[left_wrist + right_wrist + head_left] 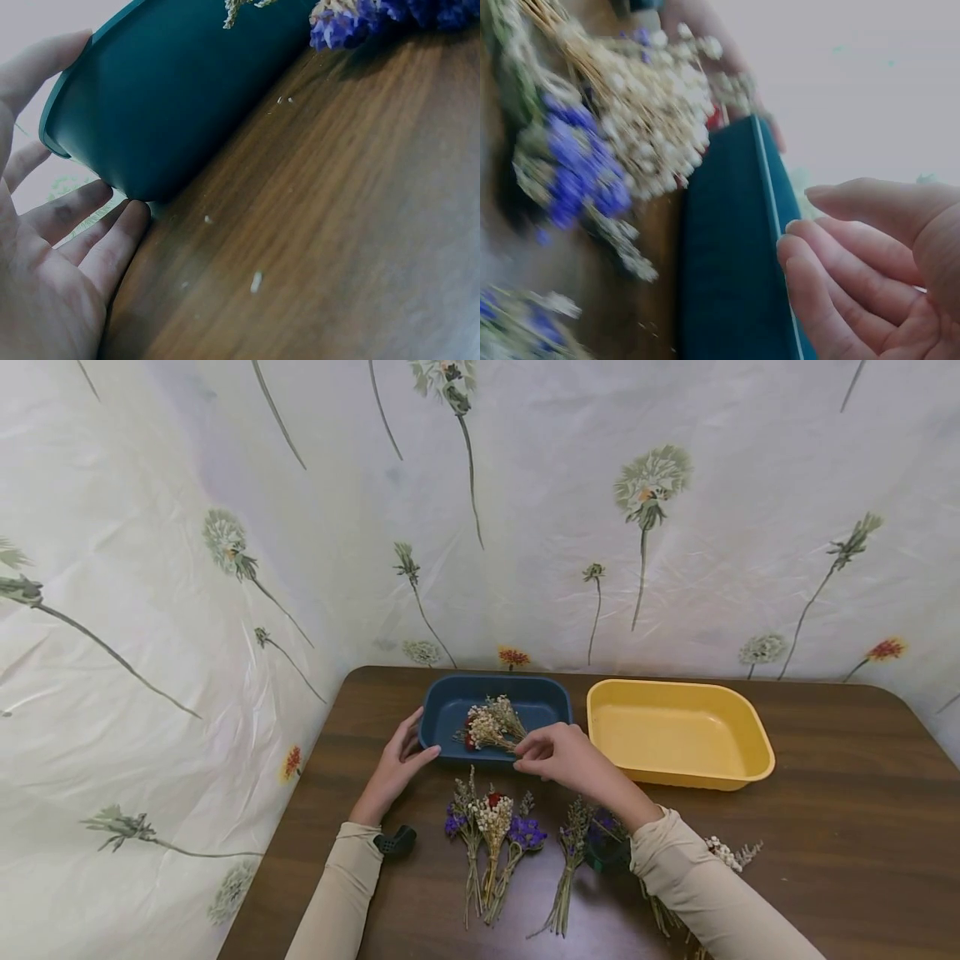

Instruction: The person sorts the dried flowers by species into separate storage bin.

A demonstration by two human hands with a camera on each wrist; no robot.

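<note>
A dark blue plastic tray (450, 695) stands at the back of the table. Small bunches of dried flowers (486, 728), cream with red blooms, lie inside it. My left hand (393, 772) rests against the tray's left end, thumb at the rim and loosely extended fingers along the outer wall. Over the near right corner is my right hand (558, 756), fingers bent and thumb apart from them, nothing between. In front of the tray lie a cream bunch with a red bloom (495, 822) and purple-flowered bunches (525, 835) on either side, stems towards me.
To the right stands a yellow tray (675, 739) with nothing in it. Another dried bunch (573, 839) lies on the brown wooden table (840, 793), with several more partly hidden under my right forearm. A dandelion-patterned curtain (540, 543) hangs behind the table.
</note>
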